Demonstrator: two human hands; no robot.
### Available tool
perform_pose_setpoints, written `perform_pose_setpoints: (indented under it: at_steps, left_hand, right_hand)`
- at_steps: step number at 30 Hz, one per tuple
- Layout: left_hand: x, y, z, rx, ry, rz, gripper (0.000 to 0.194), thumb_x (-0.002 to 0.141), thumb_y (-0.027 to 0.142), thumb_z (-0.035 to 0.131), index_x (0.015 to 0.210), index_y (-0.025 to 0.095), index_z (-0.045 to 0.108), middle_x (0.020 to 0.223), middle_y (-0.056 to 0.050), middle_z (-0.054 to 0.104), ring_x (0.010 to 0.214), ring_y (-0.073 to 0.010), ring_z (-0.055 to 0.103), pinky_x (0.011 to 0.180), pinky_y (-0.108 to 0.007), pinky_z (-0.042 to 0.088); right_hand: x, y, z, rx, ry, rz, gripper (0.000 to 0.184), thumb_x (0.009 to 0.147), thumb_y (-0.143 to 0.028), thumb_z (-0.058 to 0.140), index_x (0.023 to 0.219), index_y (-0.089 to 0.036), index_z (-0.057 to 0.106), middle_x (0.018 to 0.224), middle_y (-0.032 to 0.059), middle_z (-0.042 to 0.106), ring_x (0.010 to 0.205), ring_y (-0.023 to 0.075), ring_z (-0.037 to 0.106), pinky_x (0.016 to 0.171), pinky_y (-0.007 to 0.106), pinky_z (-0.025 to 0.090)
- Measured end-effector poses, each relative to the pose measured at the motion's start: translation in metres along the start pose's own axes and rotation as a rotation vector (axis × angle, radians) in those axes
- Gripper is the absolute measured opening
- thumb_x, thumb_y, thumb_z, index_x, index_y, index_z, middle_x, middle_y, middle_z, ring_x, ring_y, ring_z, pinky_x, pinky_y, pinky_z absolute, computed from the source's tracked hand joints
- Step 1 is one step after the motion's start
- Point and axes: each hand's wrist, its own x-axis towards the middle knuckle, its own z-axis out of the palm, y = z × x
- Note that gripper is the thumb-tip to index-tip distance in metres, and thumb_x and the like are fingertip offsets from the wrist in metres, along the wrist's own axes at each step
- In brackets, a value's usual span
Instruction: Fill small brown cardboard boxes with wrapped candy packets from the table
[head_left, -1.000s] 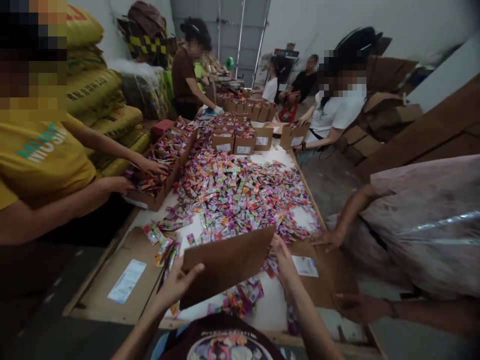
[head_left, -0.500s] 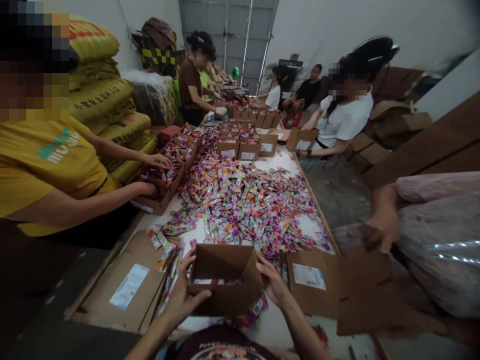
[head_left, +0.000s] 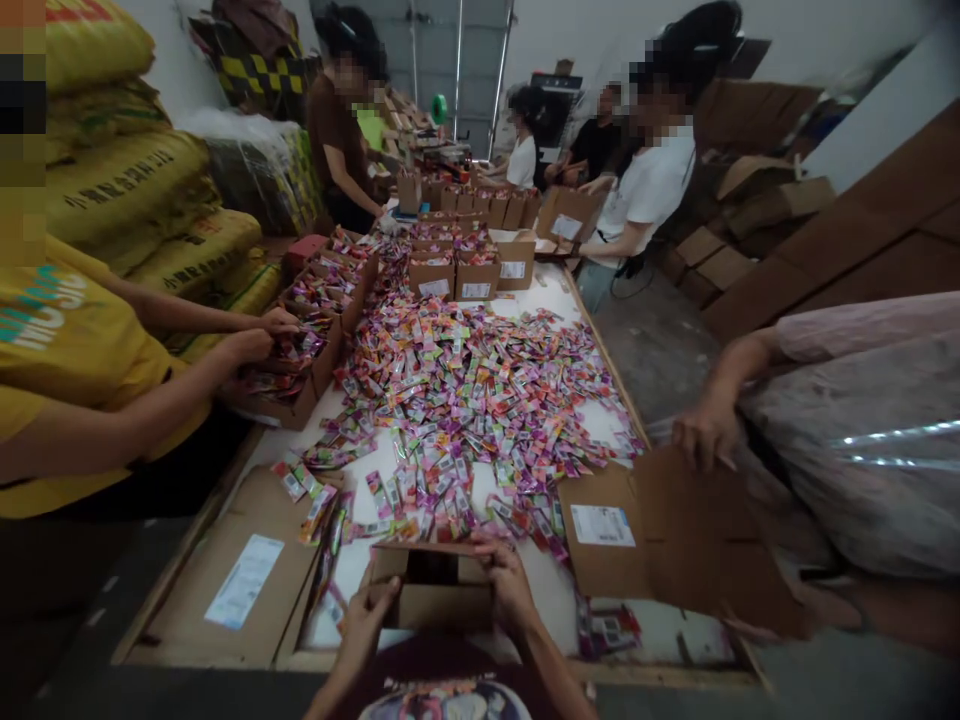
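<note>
Cardboard box (head_left: 442, 607) is held in both hands at the middle of the near edge of the table (head_left: 559, 293). The left hand (head_left: 367, 610) has its fingers closed on the left end, thumb at the near side. The right hand (head_left: 510, 585) grips the right end and the far upper edge. Whether the box bears on the table could not be determined.

Change noted: half a second earlier the box was a see-through sleeve; flaps now turn inward from both ends, with a dark gap between them. Assessment: the box has its shape, but this face is only partly covered.

Loose sachets (head_left: 480, 390) begin just beyond the box and spread into a broad pile toward the far part of the table. A labelled flat carton (head_left: 225, 540) covers the near left corner. Toward the near right corner lies a second flat carton (head_left: 607, 570); beside it, at the right edge, a co-worker's hand (head_left: 709, 430) holds brown cardboard (head_left: 697, 530). At the left edge, another co-worker's hands (head_left: 247, 345) are at filled boxes (head_left: 324, 372).

Obstruction: sachets and both flat cartons crowd the working space.
</note>
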Motion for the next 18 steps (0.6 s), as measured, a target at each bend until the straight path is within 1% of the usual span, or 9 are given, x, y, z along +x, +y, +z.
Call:
perform_pose_setpoints:
  at_steps: [2, 4, 5, 7, 9, 12, 13, 15, 18]
  left_hand:
    - [0.0, 0.004, 0.002, 0.036, 0.136, 0.093, 0.065, 0.065, 0.068, 0.07, 0.109, 0.02, 0.069, 0.125, -0.012, 0.068, 0.128, -0.0365, 0.055, 0.11, -0.048, 0.044]
    - [0.001, 0.011, 0.001, 0.078, 0.155, 0.212, 0.063, 0.069, 0.06, 0.069, 0.119, 0.022, 0.064, 0.138, -0.012, 0.06, 0.138, -0.0332, 0.046, 0.116, -0.047, 0.037]
    - [0.001, 0.016, -0.001, 0.099, 0.123, 0.257, 0.061, 0.071, 0.058, 0.068, 0.12, 0.022, 0.063, 0.14, -0.012, 0.058, 0.141, -0.0324, 0.043, 0.119, -0.047, 0.033]
    - [0.004, 0.027, -0.006, 0.134, 0.036, 0.291, 0.057, 0.071, 0.056, 0.069, 0.115, 0.02, 0.066, 0.138, -0.015, 0.059, 0.141, -0.0338, 0.042, 0.121, -0.048, 0.028]
    - [0.007, 0.038, -0.01, 0.115, -0.042, 0.23, 0.054, 0.067, 0.056, 0.072, 0.107, 0.02, 0.068, 0.134, -0.016, 0.061, 0.135, -0.0364, 0.048, 0.116, -0.049, 0.035]
    - [0.012, 0.05, -0.013, 0.05, -0.152, 0.093, 0.056, 0.063, 0.054, 0.075, 0.108, 0.022, 0.065, 0.132, -0.012, 0.062, 0.124, -0.0358, 0.057, 0.103, -0.045, 0.048]
    - [0.014, 0.053, -0.013, 0.043, -0.179, 0.083, 0.06, 0.064, 0.054, 0.075, 0.113, 0.023, 0.061, 0.131, -0.011, 0.062, 0.122, -0.0346, 0.058, 0.102, -0.043, 0.048]
    - [0.018, 0.056, -0.012, 0.079, -0.209, 0.133, 0.069, 0.066, 0.056, 0.072, 0.123, 0.022, 0.053, 0.131, -0.011, 0.061, 0.123, -0.0325, 0.056, 0.106, -0.042, 0.044]
    - [0.023, 0.053, -0.011, 0.21, -0.265, 0.218, 0.069, 0.072, 0.057, 0.065, 0.127, 0.02, 0.046, 0.131, -0.012, 0.059, 0.123, -0.0298, 0.056, 0.108, -0.042, 0.042]
  right_hand:
    - [-0.003, 0.003, -0.004, -0.048, -0.029, -0.021, 0.012, 0.048, -0.023, 0.05, 0.041, -0.025, 0.06, 0.106, 0.0053, 0.074, 0.113, 0.0289, 0.061, 0.1, 0.042, 0.045]
    - [-0.006, 0.002, -0.01, -0.132, -0.065, -0.043, 0.016, 0.051, -0.024, 0.051, 0.037, -0.024, 0.06, 0.111, 0.0075, 0.073, 0.119, 0.0303, 0.057, 0.107, 0.045, 0.039]
    - [-0.007, -0.001, -0.012, -0.158, -0.084, -0.031, 0.016, 0.052, -0.025, 0.054, 0.04, -0.024, 0.064, 0.114, 0.0081, 0.072, 0.122, 0.031, 0.055, 0.109, 0.045, 0.037]
    - [-0.009, -0.007, -0.016, -0.12, -0.156, 0.046, 0.016, 0.057, -0.03, 0.06, 0.056, -0.024, 0.075, 0.124, 0.0086, 0.068, 0.127, 0.0323, 0.053, 0.11, 0.046, 0.037]
    - [-0.01, -0.011, -0.019, -0.018, -0.24, 0.122, 0.029, 0.062, -0.037, 0.066, 0.084, -0.024, 0.081, 0.136, 0.0086, 0.062, 0.13, 0.0322, 0.051, 0.109, 0.045, 0.039]
    - [-0.01, -0.007, -0.02, -0.01, -0.227, 0.141, 0.055, 0.067, -0.047, 0.072, 0.119, -0.028, 0.071, 0.142, 0.0074, 0.057, 0.133, 0.0292, 0.05, 0.11, 0.044, 0.04]
    - [-0.009, -0.002, -0.021, -0.058, -0.206, 0.133, 0.062, 0.066, -0.05, 0.074, 0.124, -0.03, 0.067, 0.14, 0.0072, 0.058, 0.133, 0.0289, 0.05, 0.111, 0.044, 0.039]
    - [-0.008, 0.008, -0.025, -0.145, -0.209, 0.13, 0.069, 0.066, -0.055, 0.075, 0.129, -0.03, 0.062, 0.136, 0.0071, 0.06, 0.133, 0.0295, 0.051, 0.112, 0.046, 0.038]
    - [-0.005, 0.023, -0.03, -0.216, -0.29, 0.102, 0.067, 0.069, -0.057, 0.07, 0.13, -0.03, 0.058, 0.131, 0.0063, 0.062, 0.131, 0.0293, 0.053, 0.111, 0.046, 0.041]
